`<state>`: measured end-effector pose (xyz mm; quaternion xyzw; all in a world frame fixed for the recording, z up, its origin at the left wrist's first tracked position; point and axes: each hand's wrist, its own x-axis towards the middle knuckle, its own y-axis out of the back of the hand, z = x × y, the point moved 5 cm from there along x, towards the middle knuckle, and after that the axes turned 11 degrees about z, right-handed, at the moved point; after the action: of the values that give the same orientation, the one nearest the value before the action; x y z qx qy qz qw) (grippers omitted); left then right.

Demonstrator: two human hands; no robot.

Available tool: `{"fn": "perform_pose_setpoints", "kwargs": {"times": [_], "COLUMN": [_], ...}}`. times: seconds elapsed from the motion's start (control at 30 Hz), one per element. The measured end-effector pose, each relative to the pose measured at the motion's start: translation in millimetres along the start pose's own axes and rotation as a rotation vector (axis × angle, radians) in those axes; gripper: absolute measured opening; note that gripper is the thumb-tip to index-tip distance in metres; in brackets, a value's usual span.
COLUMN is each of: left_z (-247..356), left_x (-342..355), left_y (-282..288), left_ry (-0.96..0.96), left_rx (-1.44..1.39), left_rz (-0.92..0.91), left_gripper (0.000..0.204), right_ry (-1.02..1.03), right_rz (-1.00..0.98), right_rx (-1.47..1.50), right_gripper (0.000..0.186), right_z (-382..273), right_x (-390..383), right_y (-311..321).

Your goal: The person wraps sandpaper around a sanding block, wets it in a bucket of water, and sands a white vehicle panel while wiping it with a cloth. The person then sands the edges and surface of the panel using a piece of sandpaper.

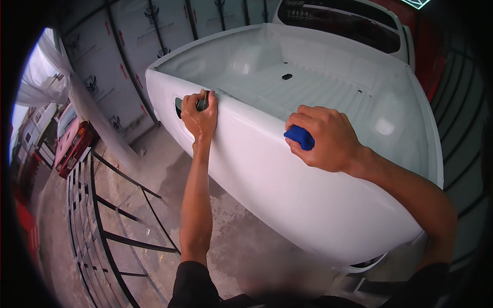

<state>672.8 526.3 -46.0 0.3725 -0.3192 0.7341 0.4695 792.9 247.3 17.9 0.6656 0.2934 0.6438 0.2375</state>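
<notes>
- Right hand [326, 137]: fingers curled tight round a blue pad [300, 137], pressed vs. the white tailgate [287, 195] near its top edge.
- Pad sits under the fingertips, mostly hidden in the fist; only its lower-left end pokes out.
- Left hand [200, 117]: fingers closed, pinching a small dark tool [203, 101] betw. thumb & forefinger, at the tailgate's top left corner, just beside the dark handle recess [178, 107].
- Tool tip sticks up above the knuckles; can't tell what kind.
- Hands well apart along the top edge.
- Truck bed [308, 87] open beyond; black metal frame [110, 226] on concrete floor [215, 231] at left.
</notes>
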Motion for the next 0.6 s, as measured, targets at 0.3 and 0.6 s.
{"fn": "perform_pose_setpoints", "kwargs": {"times": [0.3,0.6], "left_z": [47.4,47.1], "left_x": [-117.3,-147.3], "left_y": [38.7,50.3], "left_ry": [-0.122,-0.07], "left_rx": [-0.29,-0.252], "left_rz": [0.078,0.094], "left_gripper": [0.014,0.017], "right_ry": [-0.001,-0.027], "right_rz": [0.019,-0.042], "right_rx": [-0.058,-0.08], "right_gripper": [0.017,0.024], "right_z": [16.4,19.7], "right_x": [-1.6,-2.5], "right_y": [-3.0,-0.7]}}
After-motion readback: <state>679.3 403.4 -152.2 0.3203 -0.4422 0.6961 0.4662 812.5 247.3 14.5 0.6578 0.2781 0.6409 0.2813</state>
